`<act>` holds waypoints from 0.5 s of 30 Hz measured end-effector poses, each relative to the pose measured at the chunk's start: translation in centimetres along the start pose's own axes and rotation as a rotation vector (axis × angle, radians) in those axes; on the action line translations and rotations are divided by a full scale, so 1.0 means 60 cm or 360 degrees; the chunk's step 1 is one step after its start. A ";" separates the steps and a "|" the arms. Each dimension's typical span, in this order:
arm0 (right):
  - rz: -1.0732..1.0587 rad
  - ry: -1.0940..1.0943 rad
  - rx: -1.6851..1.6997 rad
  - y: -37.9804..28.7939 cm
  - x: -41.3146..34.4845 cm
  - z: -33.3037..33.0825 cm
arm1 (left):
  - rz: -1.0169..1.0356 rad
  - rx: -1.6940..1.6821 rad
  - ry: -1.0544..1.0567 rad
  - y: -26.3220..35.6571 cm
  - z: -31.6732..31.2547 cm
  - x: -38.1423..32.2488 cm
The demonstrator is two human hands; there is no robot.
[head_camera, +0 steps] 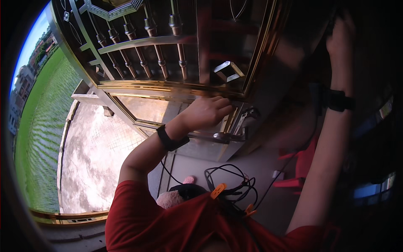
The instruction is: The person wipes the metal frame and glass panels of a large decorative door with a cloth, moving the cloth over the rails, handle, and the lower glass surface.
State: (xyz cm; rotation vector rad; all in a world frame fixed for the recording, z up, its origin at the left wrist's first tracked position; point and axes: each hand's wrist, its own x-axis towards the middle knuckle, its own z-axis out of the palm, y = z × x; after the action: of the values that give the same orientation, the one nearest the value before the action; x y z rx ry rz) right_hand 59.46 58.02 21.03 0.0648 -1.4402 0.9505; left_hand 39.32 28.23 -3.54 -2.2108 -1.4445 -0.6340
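Note:
A metal door (176, 85) with gold-coloured trim and turned bars stands before me. My left hand (209, 112) lies against its trim near the middle, fingers bent; whether it grips anything is hidden. Just right of that hand is a curved metal door handle (233, 136). My right hand (343, 31) is raised at the dark upper right, blurred, beside the shadowed far side of the door; what it touches or holds cannot be made out. Each wrist wears a black band.
Black cables (233, 186) lie coiled on the floor below me, with orange clips on them near my shirt. A red plastic stool or chair (302, 167) stands at right. Left of the door are a door frame sill (72, 218), sunlit paving (94, 157) and a green field.

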 end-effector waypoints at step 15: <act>0.1065 0.0264 -0.0239 0.087 -0.319 -0.007 | 0.0115 -0.0008 0.0025 -0.012 0.011 -0.020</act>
State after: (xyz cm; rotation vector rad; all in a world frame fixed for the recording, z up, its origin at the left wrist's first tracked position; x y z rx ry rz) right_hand 59.70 51.91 2.13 -0.6278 -1.3920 1.3419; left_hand 38.31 28.00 -4.72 -2.2455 -1.3502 -0.6297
